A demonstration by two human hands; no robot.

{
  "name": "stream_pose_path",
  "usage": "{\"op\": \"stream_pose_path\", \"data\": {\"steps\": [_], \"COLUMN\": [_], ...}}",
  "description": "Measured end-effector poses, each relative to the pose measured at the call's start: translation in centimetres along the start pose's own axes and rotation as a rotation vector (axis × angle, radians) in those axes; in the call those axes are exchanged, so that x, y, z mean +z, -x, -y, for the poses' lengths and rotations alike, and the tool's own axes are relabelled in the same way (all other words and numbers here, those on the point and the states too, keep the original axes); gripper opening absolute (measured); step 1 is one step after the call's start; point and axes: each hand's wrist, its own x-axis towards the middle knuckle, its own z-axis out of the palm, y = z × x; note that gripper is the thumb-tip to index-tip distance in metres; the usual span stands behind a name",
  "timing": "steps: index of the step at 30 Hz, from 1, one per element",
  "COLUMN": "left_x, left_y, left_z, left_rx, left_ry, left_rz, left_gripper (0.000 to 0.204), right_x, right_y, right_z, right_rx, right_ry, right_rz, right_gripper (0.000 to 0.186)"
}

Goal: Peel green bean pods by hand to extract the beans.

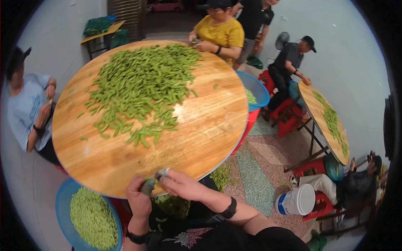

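Just over the near edge of the round wooden table (209, 113), my two hands are close together. My left hand (138, 200) is closed with a green bean pod (150, 179) at its fingertips, and a dark grey-green cover wraps its thumb. My right hand (181, 184), fingers pinched and with a grey covering on a fingertip, meets the same pod from the right; its fingers hide part of it. Beyond them a large heap of green bean pods (142, 79) spreads over the table's far half.
At lower left, a blue basin (63, 209) holds shelled green beans (94, 219). Another blue basin (261, 94) stands right of the table. Pods (223, 176) lie on the floor near a white bucket (303, 200). People sit around this table and a second one (312, 98).
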Motion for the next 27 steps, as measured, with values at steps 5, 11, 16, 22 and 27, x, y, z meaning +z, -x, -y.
{"op": "stream_pose_path", "data": {"steps": [5,11,16,22,27], "left_x": [0.8,1.3,0.2,1.1,1.1], "left_y": [0.1,0.3,0.7,-0.2,-0.7], "left_z": [0.3,0.6,0.0,-0.1,0.5], "left_rx": [-0.122,-0.120,-0.285,-0.321,-0.170], "left_ry": [0.264,0.306,0.421,0.233,0.003], "left_rz": [-0.092,-0.119,0.035,0.086,0.047], "left_gripper": [0.002,0.005,0.007,0.004,0.013], "right_x": [-0.2,-0.2,1.1,0.0,0.0], "right_y": [0.2,0.7,0.8,0.5,-0.4], "right_z": [-0.7,-1.4,-1.9,-1.7,-1.8], "right_rx": [0.087,0.145,0.152,0.050,-0.077], "right_ry": [-0.281,-0.416,-0.377,-0.155,0.129], "right_rz": [0.309,0.276,0.240,0.091,-0.068], "right_gripper": [0.018,0.015,0.017,0.013,0.016]}}
